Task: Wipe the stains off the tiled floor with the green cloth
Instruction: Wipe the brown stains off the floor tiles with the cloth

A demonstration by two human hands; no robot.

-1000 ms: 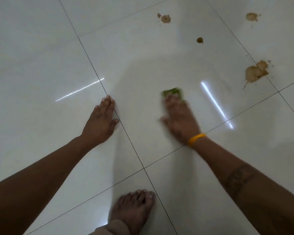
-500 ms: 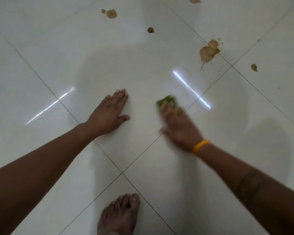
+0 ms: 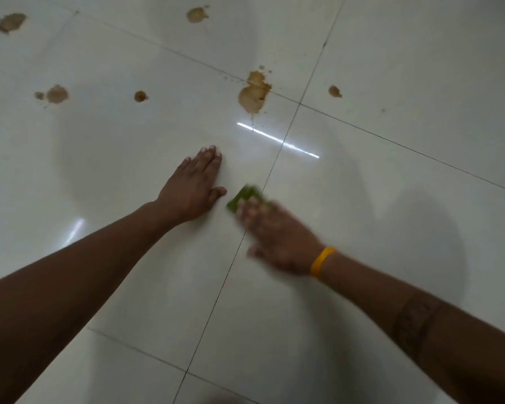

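Note:
My right hand (image 3: 277, 237), blurred by motion, presses the green cloth (image 3: 244, 196) flat on the glossy white tiled floor (image 3: 376, 228), beside a grout line. Only the cloth's far edge shows past my fingers. My left hand (image 3: 191, 188) rests flat on the tile just left of the cloth, fingers straight. Brown stains lie farther away: a big one (image 3: 252, 94) at the tile corner, a small one (image 3: 335, 91) to its right, others (image 3: 140, 96) (image 3: 56, 94) to the left and near the top edge (image 3: 197, 15) (image 3: 11, 22).
A yellow band (image 3: 321, 262) circles my right wrist. Bright light streaks (image 3: 277, 139) reflect off the tile between the hands and the big stain. Dark grout lines cross the floor.
The view has swung right and forward, so more stains show. My right hand has slid the cloth leftward, close to my left thumb. My foot has dropped out of view.

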